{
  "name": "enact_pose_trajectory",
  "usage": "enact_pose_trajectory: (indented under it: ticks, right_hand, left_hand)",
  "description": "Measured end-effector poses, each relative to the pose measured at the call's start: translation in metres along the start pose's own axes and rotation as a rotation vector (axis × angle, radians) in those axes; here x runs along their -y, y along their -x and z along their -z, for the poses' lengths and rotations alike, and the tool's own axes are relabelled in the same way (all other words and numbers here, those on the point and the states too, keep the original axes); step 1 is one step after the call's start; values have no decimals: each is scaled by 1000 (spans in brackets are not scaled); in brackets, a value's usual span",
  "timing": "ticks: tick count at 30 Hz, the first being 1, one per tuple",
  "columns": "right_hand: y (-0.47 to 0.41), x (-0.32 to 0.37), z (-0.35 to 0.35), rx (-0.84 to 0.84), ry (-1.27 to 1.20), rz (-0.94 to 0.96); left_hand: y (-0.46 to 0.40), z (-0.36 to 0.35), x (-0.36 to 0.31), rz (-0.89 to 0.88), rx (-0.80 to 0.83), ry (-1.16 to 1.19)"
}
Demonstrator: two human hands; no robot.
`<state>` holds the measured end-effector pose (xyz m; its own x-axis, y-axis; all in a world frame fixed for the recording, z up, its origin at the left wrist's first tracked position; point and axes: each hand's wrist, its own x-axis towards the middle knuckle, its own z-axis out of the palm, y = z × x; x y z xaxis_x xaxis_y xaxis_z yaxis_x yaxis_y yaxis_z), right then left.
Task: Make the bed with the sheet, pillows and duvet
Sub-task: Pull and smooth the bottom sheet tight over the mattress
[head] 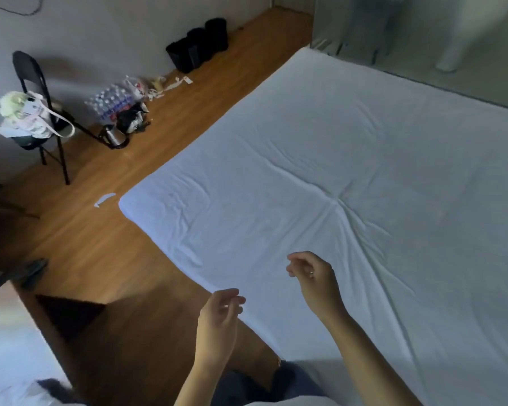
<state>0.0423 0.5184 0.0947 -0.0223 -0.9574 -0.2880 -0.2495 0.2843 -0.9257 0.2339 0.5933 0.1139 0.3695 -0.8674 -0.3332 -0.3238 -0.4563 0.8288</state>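
A white sheet [349, 159] covers the whole bed, with creases running out from a point near its middle. My left hand [219, 320] hovers over the near edge of the bed, fingers loosely curled, holding nothing. My right hand [313, 276] hangs above the sheet a little further in, fingers also loosely curled and empty. Neither hand touches the sheet. No pillows or duvet show on the bed.
Wooden floor [106, 259] lies left of the bed. A black folding chair [38, 92] with a bag stands by the wall, next to a pack of water bottles [112, 102] and black bins [200, 43]. A white cloth heap [9, 361] lies at bottom left.
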Motion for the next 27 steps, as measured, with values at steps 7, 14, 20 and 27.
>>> enact_pose_trajectory:
  ticks: [7, 14, 20, 27]
  right_hand:
    - [25, -46, 95, -400, -121, -130]
    - [115, -85, 157, -845, -137, -253]
    - [190, -105, 150, -1022, -140, -403]
    - [266, -136, 151, -1085, -132, -553]
  left_hand:
    - [-23, -79, -40, -59, 353, -105]
    - [-9, -166, -67, -226, 759, -188]
    - [29, -221, -59, -268, 1028, -211]
    - [90, -253, -31, -274, 1164, -299]
